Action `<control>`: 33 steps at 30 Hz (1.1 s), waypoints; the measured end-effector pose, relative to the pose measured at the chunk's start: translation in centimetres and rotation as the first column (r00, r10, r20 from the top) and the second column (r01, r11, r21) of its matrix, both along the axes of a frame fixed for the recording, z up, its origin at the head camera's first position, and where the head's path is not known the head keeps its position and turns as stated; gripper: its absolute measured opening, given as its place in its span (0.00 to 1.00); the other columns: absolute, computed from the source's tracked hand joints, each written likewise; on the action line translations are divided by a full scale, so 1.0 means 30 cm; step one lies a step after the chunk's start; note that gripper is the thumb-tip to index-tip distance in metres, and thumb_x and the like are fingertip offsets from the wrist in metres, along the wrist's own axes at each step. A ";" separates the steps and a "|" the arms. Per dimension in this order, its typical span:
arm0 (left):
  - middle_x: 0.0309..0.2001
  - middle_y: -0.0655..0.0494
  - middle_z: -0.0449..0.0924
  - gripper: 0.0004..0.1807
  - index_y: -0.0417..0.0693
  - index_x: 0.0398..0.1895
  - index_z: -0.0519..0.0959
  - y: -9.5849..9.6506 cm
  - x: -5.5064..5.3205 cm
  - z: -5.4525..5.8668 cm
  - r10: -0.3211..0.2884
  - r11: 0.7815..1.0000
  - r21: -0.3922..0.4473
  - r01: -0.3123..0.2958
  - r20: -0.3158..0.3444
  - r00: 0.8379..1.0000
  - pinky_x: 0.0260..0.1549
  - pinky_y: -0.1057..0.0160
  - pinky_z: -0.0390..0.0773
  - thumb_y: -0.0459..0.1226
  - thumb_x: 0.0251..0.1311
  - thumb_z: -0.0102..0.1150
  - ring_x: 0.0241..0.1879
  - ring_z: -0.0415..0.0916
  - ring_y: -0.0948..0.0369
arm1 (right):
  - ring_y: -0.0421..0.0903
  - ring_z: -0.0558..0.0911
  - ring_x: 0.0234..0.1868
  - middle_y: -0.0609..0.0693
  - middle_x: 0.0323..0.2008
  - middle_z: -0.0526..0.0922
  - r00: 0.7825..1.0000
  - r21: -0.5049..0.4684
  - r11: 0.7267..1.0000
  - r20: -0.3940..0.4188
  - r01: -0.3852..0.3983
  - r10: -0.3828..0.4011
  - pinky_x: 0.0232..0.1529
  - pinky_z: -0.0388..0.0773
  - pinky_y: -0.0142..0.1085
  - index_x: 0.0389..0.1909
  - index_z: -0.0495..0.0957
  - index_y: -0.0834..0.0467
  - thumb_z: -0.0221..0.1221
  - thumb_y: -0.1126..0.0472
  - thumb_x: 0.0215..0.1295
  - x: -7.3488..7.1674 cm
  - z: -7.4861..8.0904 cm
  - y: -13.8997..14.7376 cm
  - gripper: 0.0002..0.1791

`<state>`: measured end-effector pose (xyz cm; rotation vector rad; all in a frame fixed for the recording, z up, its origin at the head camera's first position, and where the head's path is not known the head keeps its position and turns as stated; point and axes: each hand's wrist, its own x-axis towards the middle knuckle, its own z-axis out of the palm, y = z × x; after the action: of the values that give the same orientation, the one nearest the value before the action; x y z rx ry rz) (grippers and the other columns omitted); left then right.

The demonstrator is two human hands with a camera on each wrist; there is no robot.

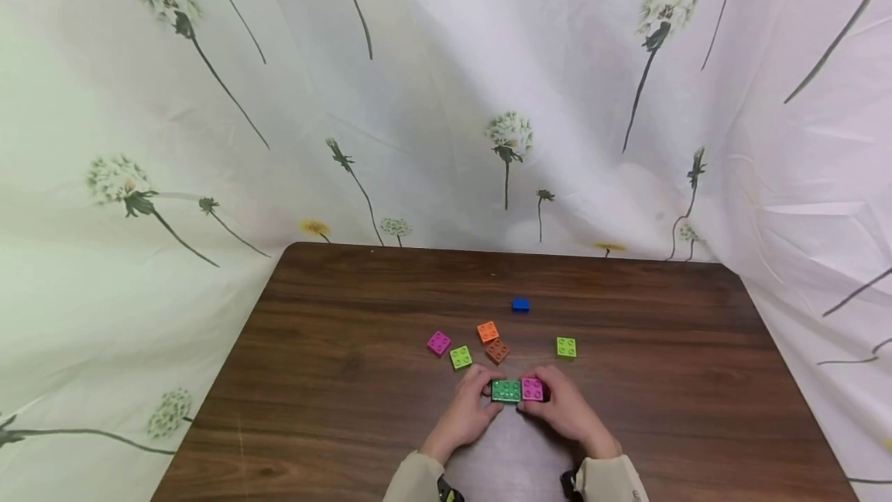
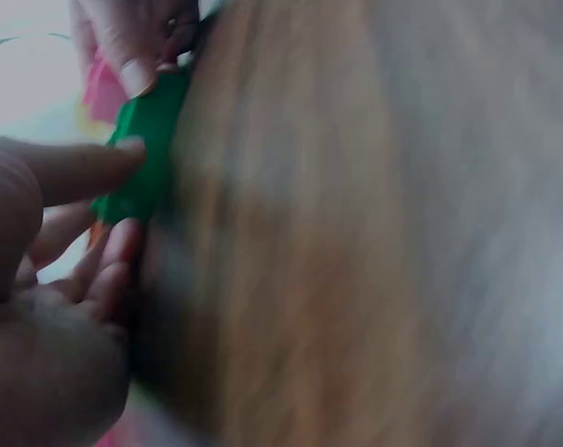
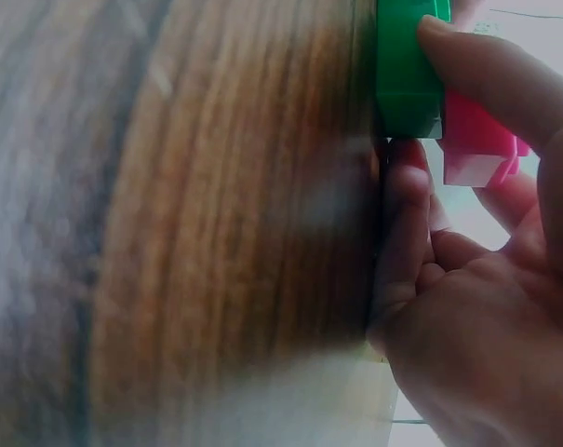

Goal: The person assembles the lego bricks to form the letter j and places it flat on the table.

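Observation:
A green toy building brick [image 1: 506, 390] lies flat at the middle front of the table. On its right end sits a pink brick [image 1: 533, 389], which in the right wrist view stands higher and overhangs the green one. My left hand [image 1: 474, 403] grips the green brick, thumb [image 2: 95, 170] on the near side, fingers on the far side. Around the pink brick my right hand [image 1: 561, 406] pinches with thumb and index finger; its thumb tip [image 3: 437, 30] touches the green brick's side. Whether the studs are fully pressed together I cannot tell.
Beyond the hands lie loose bricks: magenta [image 1: 439, 343], lime [image 1: 461, 357], orange [image 1: 488, 331], brown [image 1: 498, 351] and blue [image 1: 520, 304]. Another lime brick [image 1: 566, 347] is at the right. The brown wooden table [image 1: 334, 409] meets a flower-patterned curtain [image 1: 446, 99] at the back.

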<state>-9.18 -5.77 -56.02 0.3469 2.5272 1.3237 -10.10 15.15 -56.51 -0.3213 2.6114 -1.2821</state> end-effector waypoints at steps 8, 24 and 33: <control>0.46 0.50 0.75 0.18 0.42 0.53 0.77 -0.079 0.000 0.055 0.156 0.988 0.032 -0.154 -0.075 0.985 0.31 0.71 0.70 0.34 0.59 0.62 0.33 0.71 0.64 | 0.40 0.73 0.41 0.44 0.40 0.77 1.000 0.012 1.000 0.004 0.001 -0.002 0.43 0.68 0.33 0.43 0.79 0.48 0.71 0.54 0.51 0.001 -0.005 0.005 0.18; 0.55 0.51 0.70 0.24 0.43 0.59 0.72 -0.100 -0.050 0.024 0.199 0.968 -0.120 -0.223 -0.179 0.963 0.26 0.71 0.68 0.33 0.58 0.62 0.28 0.66 0.70 | 0.40 0.73 0.41 0.44 0.40 0.77 0.999 0.008 1.000 0.030 0.019 -0.020 0.44 0.69 0.34 0.42 0.79 0.47 0.71 0.55 0.50 0.000 -0.005 0.002 0.18; 0.47 0.55 0.72 0.20 0.50 0.50 0.76 -0.098 -0.045 0.007 0.185 0.965 -0.159 -0.208 -0.148 0.971 0.32 0.69 0.69 0.30 0.53 0.66 0.33 0.68 0.67 | 0.41 0.73 0.41 0.44 0.40 0.77 0.999 0.007 1.000 0.038 0.019 -0.019 0.44 0.69 0.34 0.42 0.79 0.47 0.71 0.54 0.51 0.000 -0.002 0.004 0.17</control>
<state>-10.54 -8.71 -55.81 0.1538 2.8277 1.1671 -10.11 15.28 -56.58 -0.2687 2.5926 -1.2730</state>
